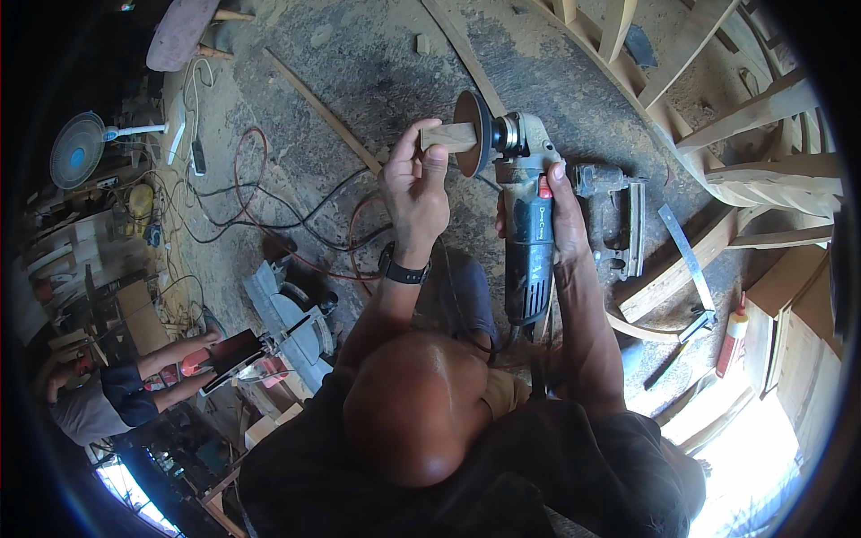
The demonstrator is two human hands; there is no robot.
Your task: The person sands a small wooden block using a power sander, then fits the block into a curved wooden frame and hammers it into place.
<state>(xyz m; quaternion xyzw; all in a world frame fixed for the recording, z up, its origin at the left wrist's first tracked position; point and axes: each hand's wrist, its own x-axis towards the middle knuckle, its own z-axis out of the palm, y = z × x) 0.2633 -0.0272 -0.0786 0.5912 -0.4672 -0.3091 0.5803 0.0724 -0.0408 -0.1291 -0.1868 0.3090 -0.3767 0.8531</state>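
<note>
My left hand (415, 193) pinches a small wood block (450, 137) between thumb and fingers. The block's right end meets the round sanding disc (468, 106) of an angle grinder (527, 238), or lies very close to it. My right hand (569, 215) is wrapped round the grinder's dark teal body, its thumb beside the red switch. The tool stands head-up in the picture, with the disc facing left toward the block. Whether the disc is spinning I cannot tell. Just right of my right hand, a nail gun (601, 184) lies on the floor.
Curved wooden framework (762, 175) fills the right side, near a metal square (686, 255) and a red tube (734, 341). Cables and a red hose (240, 170) cross the floor. At left are a mitre saw (291, 318), a fan (77, 150) and another person (103, 403).
</note>
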